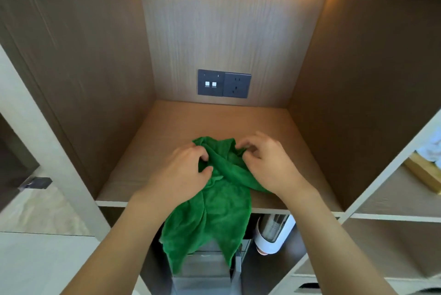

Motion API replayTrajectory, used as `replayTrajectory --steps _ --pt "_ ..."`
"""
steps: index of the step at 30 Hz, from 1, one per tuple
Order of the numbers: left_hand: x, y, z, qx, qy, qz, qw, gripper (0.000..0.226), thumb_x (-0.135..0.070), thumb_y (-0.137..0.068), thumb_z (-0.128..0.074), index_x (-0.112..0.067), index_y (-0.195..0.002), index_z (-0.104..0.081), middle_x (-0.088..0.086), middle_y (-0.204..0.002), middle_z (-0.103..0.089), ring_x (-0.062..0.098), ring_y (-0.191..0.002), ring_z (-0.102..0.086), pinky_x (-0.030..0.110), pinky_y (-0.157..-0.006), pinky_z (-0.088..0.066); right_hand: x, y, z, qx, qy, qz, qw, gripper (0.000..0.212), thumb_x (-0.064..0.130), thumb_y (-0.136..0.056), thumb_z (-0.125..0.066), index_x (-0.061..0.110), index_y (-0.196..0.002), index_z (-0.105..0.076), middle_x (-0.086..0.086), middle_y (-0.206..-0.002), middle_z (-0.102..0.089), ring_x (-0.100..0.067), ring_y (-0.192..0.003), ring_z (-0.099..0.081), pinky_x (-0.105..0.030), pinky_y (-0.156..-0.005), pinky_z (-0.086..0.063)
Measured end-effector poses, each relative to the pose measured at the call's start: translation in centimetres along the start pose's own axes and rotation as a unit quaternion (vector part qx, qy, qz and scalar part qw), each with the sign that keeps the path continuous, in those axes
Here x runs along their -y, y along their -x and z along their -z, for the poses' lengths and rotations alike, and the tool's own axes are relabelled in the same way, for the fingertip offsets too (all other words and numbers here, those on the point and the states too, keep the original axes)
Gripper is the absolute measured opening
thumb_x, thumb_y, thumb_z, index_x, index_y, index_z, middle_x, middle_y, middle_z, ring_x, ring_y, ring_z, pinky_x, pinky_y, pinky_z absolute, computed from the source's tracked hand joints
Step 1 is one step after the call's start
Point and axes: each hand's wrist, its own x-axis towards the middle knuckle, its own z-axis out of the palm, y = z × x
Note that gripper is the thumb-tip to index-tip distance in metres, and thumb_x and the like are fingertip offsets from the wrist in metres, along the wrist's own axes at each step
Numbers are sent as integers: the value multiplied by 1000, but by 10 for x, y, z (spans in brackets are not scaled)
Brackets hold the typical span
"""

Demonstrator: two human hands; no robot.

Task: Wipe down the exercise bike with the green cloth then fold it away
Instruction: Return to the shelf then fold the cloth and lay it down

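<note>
The green cloth (214,211) lies bunched on the wooden shelf (214,118) inside a lit cabinet niche. Its lower half hangs over the shelf's front edge. My left hand (183,173) grips the crumpled top of the cloth from the left, fingers curled into the fabric. My right hand (265,158) pinches the cloth's upper right fold with its fingertips. Both forearms reach in from the bottom of the view. The exercise bike is not in view.
A dark socket and switch panel (224,83) sits on the niche's back wall. Below the shelf stand a white cylindrical appliance (274,232) and a grey box (202,268). Side shelves on the right hold a gold-edged box (422,175). A door hinge (35,183) shows at left.
</note>
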Motion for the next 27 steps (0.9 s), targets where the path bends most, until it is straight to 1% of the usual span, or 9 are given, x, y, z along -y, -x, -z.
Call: replayTrajectory --steps 3,6,8,11,16,18,20,23,27 --pt "-6 -13 -9 -20 3 42 999 38 -44 -95 -69 -23 -127 -69 -5 -123 -66 19 -117 -61 29 -88 -46 9 -22 -12 25 59 -39 997 24 18 -95 -67 13 -118 -71 -3 -111 -66 -23 -100 -64 -36 -86 -56" --pt "-12 -22 -13 -15 34 63 997 12 -27 -90 -74 -15 -94 -75 -1 -96 -71 22 -95 -67 34 -80 -55 10 -37 -19 67 109 -86 988 11 9 -92 -60 8 -91 -70 -10 -86 -65 -36 -88 -65 -36 -70 -55" --pt "-10 -24 -13 -13 43 69 997 7 -18 -90 -75 -14 -85 -74 -3 -83 -68 19 -83 -66 34 -76 -57 4 -44 -17 46 124 -100 986 16 5 -89 -58 7 -94 -73 -13 -89 -66 -38 -90 -66 -38 -76 -58" --pt "-1 -18 -6 -47 57 83 994 2 -20 -90 -77 -21 -89 -76 -8 -84 -67 17 -83 -65 31 -77 -54 -7 -49 -1 -35 124 -104 986 17 5 -87 -61 9 -96 -74 -17 -96 -72 -39 -94 -67 -41 -81 -59" --pt "9 -11 7 -239 76 25 968 17 -4 -83 -72 -18 -88 -65 -5 -85 -59 17 -73 -60 32 -67 -52 -7 -71 27 -199 18 -45 979 30 -5 -93 -55 7 -114 -72 -15 -113 -70 -34 -104 -68 -40 -93 -57" --pt "6 -9 6 -224 34 40 973 17 -2 -83 -70 -16 -91 -63 2 -94 -57 28 -78 -63 40 -69 -54 -1 -78 27 -153 6 -30 988 42 -1 -95 -61 7 -136 -63 -17 -129 -66 -33 -120 -64 -42 -108 -51" --pt "8 -6 1 -158 -14 80 984 13 -11 -87 -73 -19 -97 -69 2 -102 -57 33 -87 -66 42 -74 -55 5 -71 21 -100 36 -16 994 42 9 -95 -66 9 -137 -64 -15 -134 -64 -32 -125 -61 -37 -110 -46" --pt "18 -1 -2 -141 -1 49 989 17 -26 -89 -77 -25 -106 -71 -4 -102 -56 24 -91 -64 39 -75 -55 4 -40 8 -14 58 -14 998 39 29 -94 -73 15 -130 -70 -7 -131 -67 -27 -124 -62 -32 -105 -46" --pt "30 -8 -1 -15 -17 1 1000 36 -32 -97 -68 -26 -133 -66 -5 -127 -62 21 -120 -56 37 -99 -48 -4 -4 -18 89 90 6 992 49 40 -101 -64 20 -145 -59 0 -148 -54 -23 -135 -52 -36 -110 -43"
